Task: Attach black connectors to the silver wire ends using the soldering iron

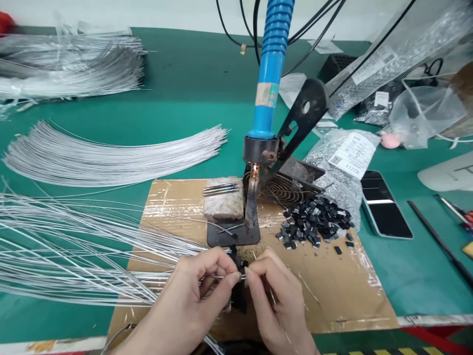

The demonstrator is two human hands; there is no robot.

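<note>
Head camera showed, toward six o'clock, left hand (pixel 192 293) and right hand (pixel 284 291) pinching thin wire (pixel 243 277) between fingertips, probably for steadiness.

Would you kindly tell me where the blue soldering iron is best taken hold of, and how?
Probably by its smooth blue sleeve, coming from the picture's left: it stands nearly upright, open on that side, while the black bracket slants up on its right. I would avoid the metal tip pointing down below, which may be hot.
</note>
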